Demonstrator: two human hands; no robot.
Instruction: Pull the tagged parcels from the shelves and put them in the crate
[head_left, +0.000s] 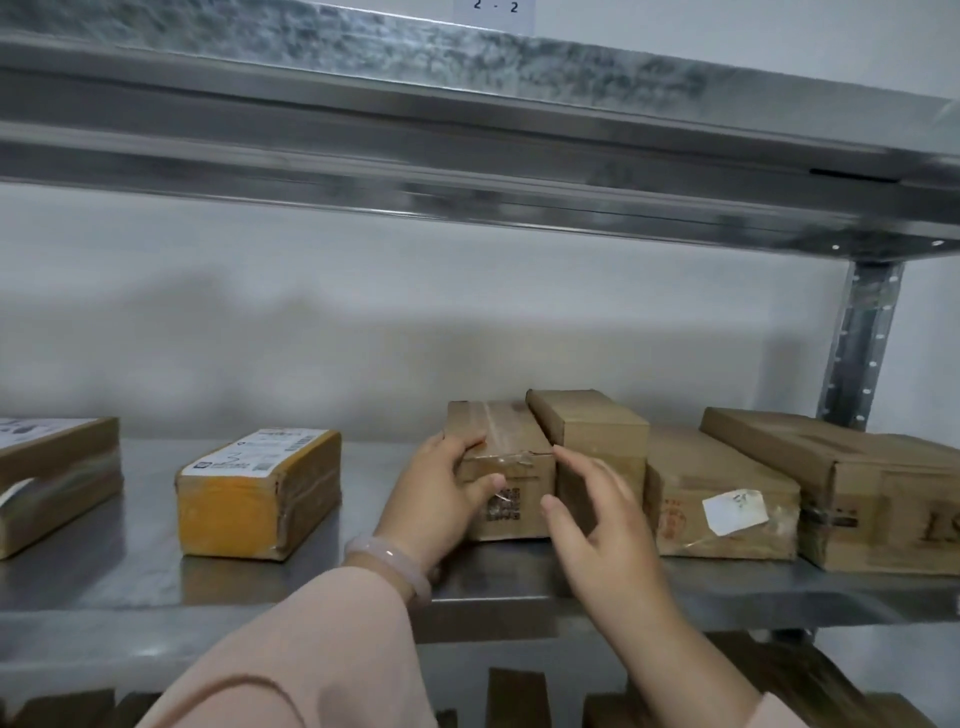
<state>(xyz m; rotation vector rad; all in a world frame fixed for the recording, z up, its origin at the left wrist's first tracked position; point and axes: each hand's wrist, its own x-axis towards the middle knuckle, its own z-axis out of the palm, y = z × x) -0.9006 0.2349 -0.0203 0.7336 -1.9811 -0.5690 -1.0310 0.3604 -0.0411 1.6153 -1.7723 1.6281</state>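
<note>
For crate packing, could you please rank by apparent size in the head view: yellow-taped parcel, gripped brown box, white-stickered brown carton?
1-2. Yellow-taped parcel and white-stickered brown carton look alike; unranked.
3. Gripped brown box.

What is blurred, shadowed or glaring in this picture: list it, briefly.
Head view: the upper shelf beam is smeared by motion blur; the right hand is soft-edged, while the parcel that the left hand grips is sharper; a broad soft shadow lies on the back wall; the steel shelf dimly mirrors the yellow-taped parcel; no harsh glare.
</note>
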